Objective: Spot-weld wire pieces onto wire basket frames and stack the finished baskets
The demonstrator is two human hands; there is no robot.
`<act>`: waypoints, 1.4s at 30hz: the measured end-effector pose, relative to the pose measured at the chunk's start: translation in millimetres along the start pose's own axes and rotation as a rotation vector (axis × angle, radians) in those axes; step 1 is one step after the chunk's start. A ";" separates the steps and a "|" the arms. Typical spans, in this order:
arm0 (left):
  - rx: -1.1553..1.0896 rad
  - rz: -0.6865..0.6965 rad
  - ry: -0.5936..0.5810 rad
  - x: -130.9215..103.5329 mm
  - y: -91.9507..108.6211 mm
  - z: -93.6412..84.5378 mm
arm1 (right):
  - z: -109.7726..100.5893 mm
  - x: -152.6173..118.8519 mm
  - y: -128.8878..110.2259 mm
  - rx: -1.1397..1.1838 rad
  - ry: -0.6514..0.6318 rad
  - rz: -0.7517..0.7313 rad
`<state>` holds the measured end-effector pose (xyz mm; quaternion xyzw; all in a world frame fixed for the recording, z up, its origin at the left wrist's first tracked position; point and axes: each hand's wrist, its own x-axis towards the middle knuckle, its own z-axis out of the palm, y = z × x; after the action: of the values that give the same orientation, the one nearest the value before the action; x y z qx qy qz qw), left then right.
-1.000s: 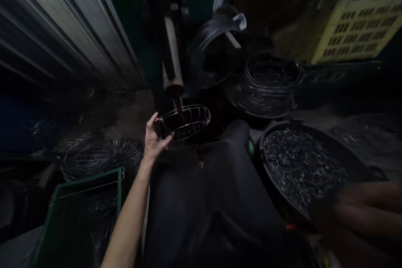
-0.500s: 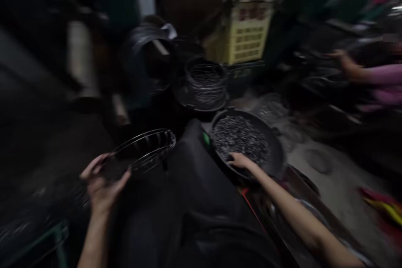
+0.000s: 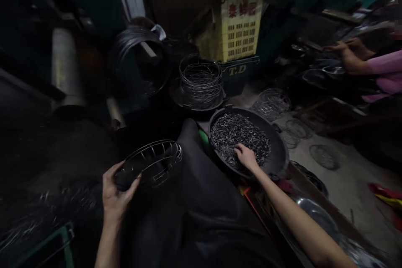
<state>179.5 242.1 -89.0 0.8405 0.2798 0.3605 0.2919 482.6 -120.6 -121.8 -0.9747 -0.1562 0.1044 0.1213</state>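
My left hand (image 3: 117,188) grips the near side of a round wire frame (image 3: 161,157), thumb and fingers spread around its rim. The frame has two wire rings joined by short cross wires and is tilted beside my dark-covered knee. My right hand (image 3: 246,157) is down in a wide dark pan (image 3: 279,146), its fingers bent together against a heap of short metal pieces (image 3: 238,130). Whatever those fingertips pinch is too small to make out.
Stacked wire rings (image 3: 201,81) stand behind the pan, near a yellow crate (image 3: 241,29). Wire rings (image 3: 325,157) lie on the floor at right. A co-worker's hands (image 3: 351,54) and pink sleeve show at far right. A green frame (image 3: 67,238) stands lower left.
My left hand and the wire frame have shifted right and slightly down in view. My right hand stays in the pan, a little further right. The view has turned slightly.
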 end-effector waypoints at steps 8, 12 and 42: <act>0.002 0.031 -0.002 4.3 26.5 -7.3 | 20.8 -48.6 -102.3 0.207 0.238 -0.749; 0.042 0.038 -0.015 9.3 29.6 -8.7 | 45.8 -63.7 -132.7 0.312 0.011 -0.874; 0.130 0.070 -0.108 17.7 36.0 -20.8 | -32.3 -40.2 -299.0 0.054 0.130 -1.571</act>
<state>183.1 235.9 -44.4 0.8851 0.2570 0.3058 0.2387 369.6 135.2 -4.1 -0.5797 -0.7892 -0.0651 0.1922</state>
